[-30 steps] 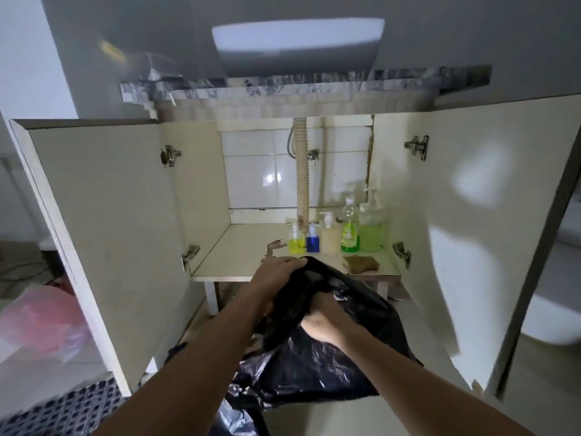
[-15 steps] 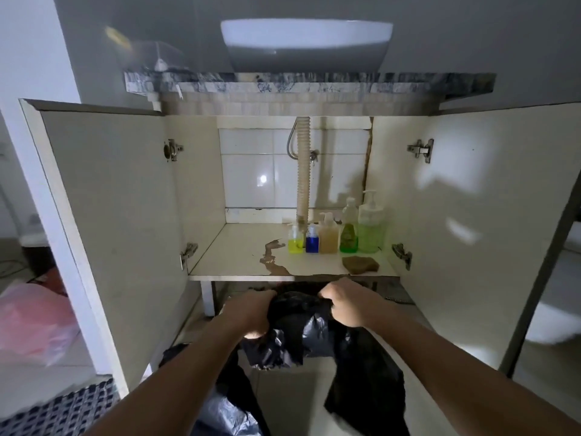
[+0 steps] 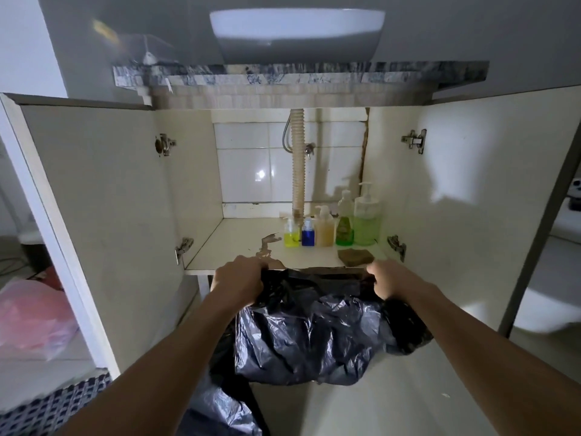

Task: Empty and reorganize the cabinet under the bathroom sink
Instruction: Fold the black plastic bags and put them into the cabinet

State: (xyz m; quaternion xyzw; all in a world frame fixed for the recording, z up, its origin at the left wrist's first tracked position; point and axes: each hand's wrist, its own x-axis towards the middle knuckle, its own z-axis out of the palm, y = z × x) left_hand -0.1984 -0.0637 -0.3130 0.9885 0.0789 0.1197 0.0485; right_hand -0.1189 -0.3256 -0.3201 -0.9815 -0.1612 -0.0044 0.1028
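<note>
The cabinet under the sink stands with both doors wide open; its pale shelf (image 3: pixel 232 243) is stained near the front edge. A row of bottles stands at the back right: yellow (image 3: pixel 291 236), blue (image 3: pixel 308 234), amber pump (image 3: pixel 324 229), green dish soap (image 3: pixel 345 226) and a large green pump bottle (image 3: pixel 365 220). A brown sponge (image 3: pixel 355 257) lies in front of them. My left hand (image 3: pixel 239 280) and my right hand (image 3: pixel 391 282) each grip the rim of a black rubbish bag (image 3: pixel 311 338), stretched wide just below the shelf's front edge.
A ribbed drain hose (image 3: pixel 298 165) runs down the tiled back wall. The left door (image 3: pixel 94 215) and right door (image 3: pixel 478 196) flank the opening. A pink bag (image 3: pixel 30 319) and a patterned mat (image 3: pixel 53 407) lie at left. More black bag plastic (image 3: pixel 220 410) rests on the floor.
My hands have moved apart and pulled the bunched black bag open sideways. The bag sits lower, under the shelf's front edge.
</note>
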